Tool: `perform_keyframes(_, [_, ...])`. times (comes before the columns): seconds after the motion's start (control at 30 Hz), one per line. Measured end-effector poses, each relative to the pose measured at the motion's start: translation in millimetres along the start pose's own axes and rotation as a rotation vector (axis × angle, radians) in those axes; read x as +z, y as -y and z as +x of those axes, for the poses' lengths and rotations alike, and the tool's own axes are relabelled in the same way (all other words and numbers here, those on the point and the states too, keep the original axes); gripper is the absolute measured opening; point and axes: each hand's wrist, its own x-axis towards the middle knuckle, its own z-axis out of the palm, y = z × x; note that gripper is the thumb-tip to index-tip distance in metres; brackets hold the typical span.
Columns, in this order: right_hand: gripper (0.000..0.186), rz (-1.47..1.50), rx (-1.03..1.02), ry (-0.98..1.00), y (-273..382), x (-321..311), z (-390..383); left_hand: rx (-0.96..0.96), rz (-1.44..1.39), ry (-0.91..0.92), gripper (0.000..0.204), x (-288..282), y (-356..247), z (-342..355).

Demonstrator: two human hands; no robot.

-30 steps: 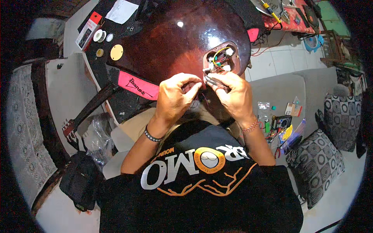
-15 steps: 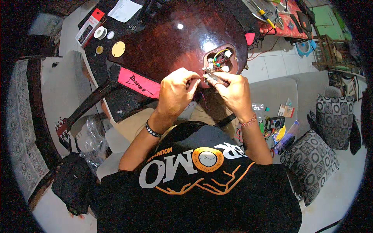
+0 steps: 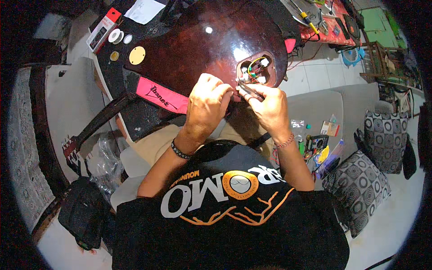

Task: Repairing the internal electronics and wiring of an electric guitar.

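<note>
A dark red-brown guitar body (image 3: 198, 31) lies back up on the black mat, its open cavity (image 3: 270, 72) showing wires, green parts and white connectors. My right hand (image 3: 267, 108) is closed on a slim metal tool (image 3: 250, 91), held at the cavity's lower left edge. Just left of it, my left hand (image 3: 207, 101) is pinched near that same edge; what its fingertips hold is too small to make out. A pink strap (image 3: 162, 96) lies left of my hands, and the neck (image 3: 101, 117) runs down to the lower left.
Solder spool (image 3: 116, 37), box (image 3: 102, 31), yellow round plate (image 3: 137, 55) and paper (image 3: 141, 11) sit on the mat. Yellow-handled tool (image 3: 308, 20) lies on the red-covered table. Multimeter (image 3: 317, 144) and small parts rest on the sofa (image 3: 342, 103) beside patterned cushions (image 3: 384, 139).
My left hand has moved up and a little right, with its back turned more into view and its fingertips more hidden. My right hand stays at the cavity's edge with the tool.
</note>
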Motion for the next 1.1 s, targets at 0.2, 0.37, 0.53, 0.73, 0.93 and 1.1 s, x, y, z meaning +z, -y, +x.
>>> perform_keyframes(0.2, [0.023,-0.105,0.099,0.043,14.1,-5.1,-1.1,0.02,0.005,-0.009,0.008,0.5,-2.3,-1.3])
perform_keyframes(0.37, [0.024,0.014,0.064,-0.008,7.0,1.2,-6.4,-0.008,-0.067,-0.071,0.006,-1.8,-5.2,-1.1])
perform_keyframes(0.53, [0.032,-0.05,-0.001,0.018,2.2,8.3,-11.6,-0.075,-0.148,-0.121,0.004,-10.8,-7.2,-3.3])
perform_keyframes(0.73, [0.023,-0.053,-0.047,-0.114,-2.4,11.9,-16.6,-0.131,-0.171,-0.066,0.007,-10.2,-4.7,-11.7])
perform_keyframes(0.93, [0.02,-0.116,-0.139,-0.149,0.5,15.2,-10.4,-0.206,-0.156,-0.062,0.009,-5.6,-6.1,-19.9])
perform_keyframes(1.1, [0.018,-0.228,-0.194,-0.203,7.3,24.3,-3.1,-0.332,-0.152,-0.152,0.011,-8.0,-2.6,-20.5])
